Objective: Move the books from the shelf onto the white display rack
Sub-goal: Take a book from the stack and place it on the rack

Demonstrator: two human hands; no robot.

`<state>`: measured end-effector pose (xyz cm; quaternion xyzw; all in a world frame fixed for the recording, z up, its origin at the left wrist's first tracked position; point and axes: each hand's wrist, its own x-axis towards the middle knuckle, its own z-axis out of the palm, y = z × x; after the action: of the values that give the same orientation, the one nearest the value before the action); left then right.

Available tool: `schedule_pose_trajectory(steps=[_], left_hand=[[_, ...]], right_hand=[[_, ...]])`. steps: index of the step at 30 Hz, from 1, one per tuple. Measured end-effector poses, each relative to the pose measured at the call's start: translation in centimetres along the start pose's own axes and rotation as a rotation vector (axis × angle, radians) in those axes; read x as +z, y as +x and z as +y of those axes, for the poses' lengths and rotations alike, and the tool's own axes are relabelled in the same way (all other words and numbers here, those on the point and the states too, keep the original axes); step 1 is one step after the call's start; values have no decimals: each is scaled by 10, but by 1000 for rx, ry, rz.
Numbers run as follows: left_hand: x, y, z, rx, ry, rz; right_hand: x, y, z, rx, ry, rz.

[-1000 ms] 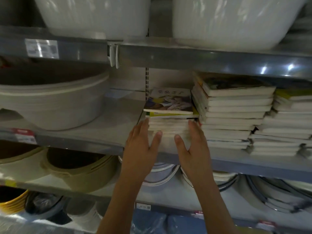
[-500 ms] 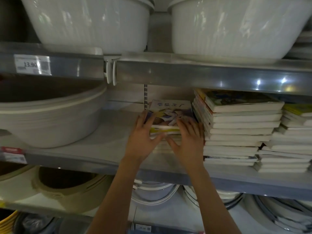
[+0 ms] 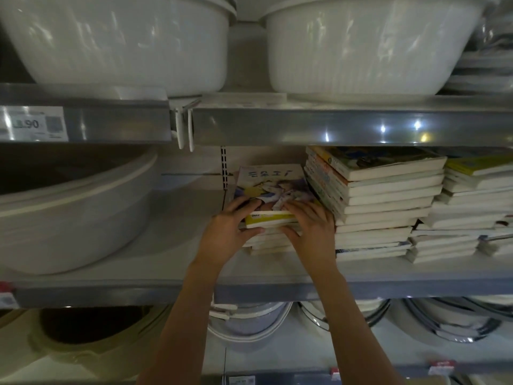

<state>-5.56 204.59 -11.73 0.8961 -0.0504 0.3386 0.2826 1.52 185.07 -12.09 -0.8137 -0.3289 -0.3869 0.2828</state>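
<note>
Hands, left [image 3: 225, 237] and right [image 3: 313, 228], grip top books [image 3: 270, 201]; taller stack [image 3: 372, 201] touches rightward, basin [image 3: 72, 215] stands left.

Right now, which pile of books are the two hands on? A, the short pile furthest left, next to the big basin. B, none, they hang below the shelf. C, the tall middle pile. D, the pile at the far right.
A: the left hand and right hand grip the short pile, furthest left.

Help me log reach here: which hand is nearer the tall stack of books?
Right. The right hand grips the short stack right beside the tall stack of books, nearly touching it. The left hand grips the short stack's far side.
</note>
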Motion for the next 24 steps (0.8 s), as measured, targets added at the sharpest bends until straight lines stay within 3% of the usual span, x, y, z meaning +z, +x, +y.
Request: schedule_pose_trajectory(steps=[10, 15, 17, 20, 24], left_hand=[[-30, -39, 1, 62, -2, -8], [-40, -59, 35, -228, -514, 111], [-38, -50, 45, -357, -480, 180], [-34, -33, 48, -441, -288, 161], [-31, -24, 47, -504, -241, 155]], right_hand=[[-14, -32, -29, -125, -98, 115], [-15, -47, -44, -42, -34, 66], [-18, -46, -46, -19, -23, 14], [-29, -45, -57, 87, 131, -7], [-50, -34, -71, 435, 308, 158]])
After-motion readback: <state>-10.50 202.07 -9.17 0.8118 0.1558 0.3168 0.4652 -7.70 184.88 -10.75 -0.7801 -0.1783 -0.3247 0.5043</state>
